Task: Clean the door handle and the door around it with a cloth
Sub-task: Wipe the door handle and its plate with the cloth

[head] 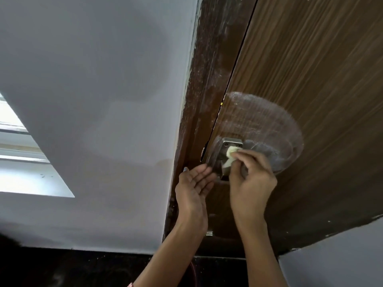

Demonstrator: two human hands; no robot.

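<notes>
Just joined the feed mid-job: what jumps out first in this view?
The whitish, round smear on the brown door, spreading above and right of the metal handle plate. Just below it, the right hand pinches a pale cloth against the plate, while the left hand is held open beside it, by the door frame.

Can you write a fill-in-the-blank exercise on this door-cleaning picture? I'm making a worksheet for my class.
1. The ____ hand pinches the pale cloth.
2. The cloth is pressed against the metal ____ plate.
3. The left hand is ____, fingers straight, beside the plate.
4. A hazy smear marks the brown ____.

Missing words: right; handle; open; door
</notes>
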